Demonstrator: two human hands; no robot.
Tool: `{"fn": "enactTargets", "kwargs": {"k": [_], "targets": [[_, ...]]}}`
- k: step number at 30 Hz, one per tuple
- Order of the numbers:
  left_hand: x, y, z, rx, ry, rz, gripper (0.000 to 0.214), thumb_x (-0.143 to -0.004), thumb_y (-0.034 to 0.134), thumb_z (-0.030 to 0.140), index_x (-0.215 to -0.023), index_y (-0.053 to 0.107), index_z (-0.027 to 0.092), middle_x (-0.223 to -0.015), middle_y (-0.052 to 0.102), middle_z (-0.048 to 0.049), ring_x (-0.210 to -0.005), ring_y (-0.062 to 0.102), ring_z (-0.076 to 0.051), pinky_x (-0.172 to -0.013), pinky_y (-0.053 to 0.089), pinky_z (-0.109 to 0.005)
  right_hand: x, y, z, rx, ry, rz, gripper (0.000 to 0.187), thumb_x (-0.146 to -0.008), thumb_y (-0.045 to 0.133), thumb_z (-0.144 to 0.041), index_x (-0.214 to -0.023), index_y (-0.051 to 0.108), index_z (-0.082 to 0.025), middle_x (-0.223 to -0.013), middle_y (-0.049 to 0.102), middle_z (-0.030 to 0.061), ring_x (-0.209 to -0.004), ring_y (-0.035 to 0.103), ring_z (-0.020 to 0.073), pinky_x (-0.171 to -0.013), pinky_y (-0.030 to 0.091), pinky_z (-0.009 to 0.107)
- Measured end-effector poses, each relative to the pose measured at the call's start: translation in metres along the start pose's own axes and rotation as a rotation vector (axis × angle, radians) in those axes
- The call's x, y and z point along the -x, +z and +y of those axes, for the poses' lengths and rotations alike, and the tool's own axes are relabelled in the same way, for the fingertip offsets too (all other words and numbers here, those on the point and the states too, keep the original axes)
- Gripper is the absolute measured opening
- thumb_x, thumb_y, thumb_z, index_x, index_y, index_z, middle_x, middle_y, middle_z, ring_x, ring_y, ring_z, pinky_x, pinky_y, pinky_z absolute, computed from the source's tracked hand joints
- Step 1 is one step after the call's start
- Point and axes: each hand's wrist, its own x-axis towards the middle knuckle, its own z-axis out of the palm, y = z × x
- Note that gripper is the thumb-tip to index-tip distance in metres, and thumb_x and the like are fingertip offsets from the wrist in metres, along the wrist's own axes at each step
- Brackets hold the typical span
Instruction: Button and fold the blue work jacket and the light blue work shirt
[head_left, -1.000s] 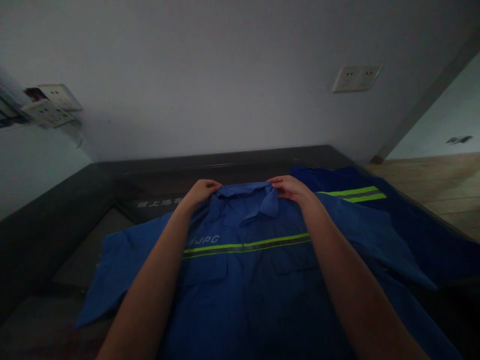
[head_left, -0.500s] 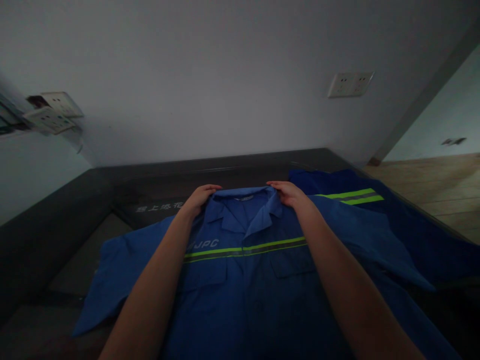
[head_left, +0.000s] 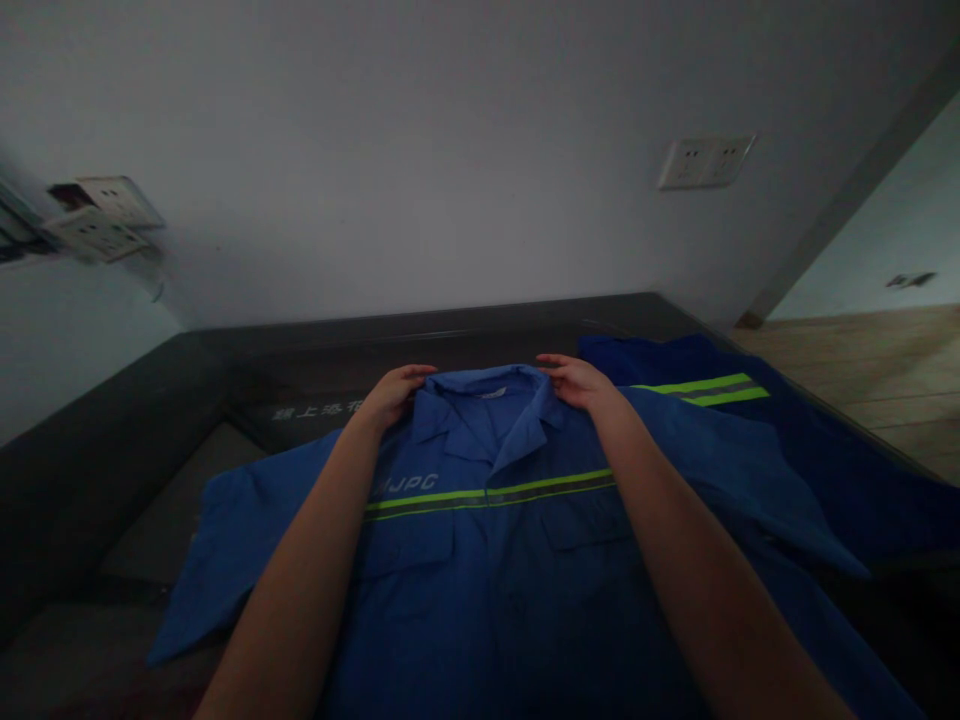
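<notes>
A blue short-sleeved work shirt (head_left: 469, 560) lies front up, its collar toward the wall. A yellow-green and grey reflective stripe crosses its chest, with white letters above the stripe at the left. My left hand (head_left: 391, 395) is closed on the left side of the collar, fingertips at the upper edge. On the collar's right side, my right hand (head_left: 577, 382) pinches the fabric, one finger reaching out above the edge. Both thumbs are partly hidden. The inside of the neck and a small label show between the hands.
Beneath the shirt is a dark table (head_left: 330, 345) with a raised rim and white characters. A darker blue garment (head_left: 817, 450) with a reflective stripe lies at the right, partly under the shirt. Behind rises a wall with a socket plate (head_left: 706, 162); more sockets (head_left: 120, 202) are at the left.
The collar's back edge has risen slightly and curves more, showing more of the label. My right fingers have lifted a little and spread at the collar. The shirt's body stays in place.
</notes>
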Motion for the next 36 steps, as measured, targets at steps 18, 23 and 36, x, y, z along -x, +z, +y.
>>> {"fn": "enactTargets", "kwargs": {"k": [18, 23, 36], "targets": [[-0.004, -0.004, -0.004, 0.162, -0.054, -0.074, 0.048, -0.071, 0.053, -0.004, -0.116, 0.059, 0.012, -0.073, 0.065, -0.0032, -0.057, 0.060, -0.009, -0.059, 0.050, -0.020, -0.003, 0.006, 0.001, -0.033, -0.037, 0.040, 0.018, -0.078, 0.052, -0.002, -0.084, 0.060, -0.017, -0.064, 0.061, -0.0018, -0.057, 0.056, 0.0087, -0.061, 0.048, 0.020], [-0.007, -0.002, -0.007, -0.095, -0.057, 0.011, 0.024, -0.074, 0.063, 0.010, -0.097, 0.066, 0.014, -0.074, 0.069, -0.0027, -0.059, 0.061, -0.011, -0.059, 0.048, -0.021, -0.004, 0.006, 0.005, 0.010, -0.019, 0.034, 0.011, -0.079, 0.059, -0.006, -0.079, 0.061, -0.017, -0.062, 0.060, -0.0017, -0.053, 0.053, 0.0087, -0.053, 0.043, 0.020], [-0.007, 0.008, -0.011, 0.144, 0.032, -0.083, 0.060, -0.069, 0.053, -0.004, -0.126, 0.052, 0.014, -0.078, 0.066, -0.0029, -0.061, 0.062, -0.010, -0.064, 0.052, -0.022, -0.005, 0.013, 0.009, -0.034, -0.025, -0.045, 0.021, -0.075, 0.056, 0.000, -0.084, 0.059, -0.019, -0.064, 0.061, -0.0023, -0.057, 0.056, 0.0095, -0.064, 0.048, 0.024]]}}
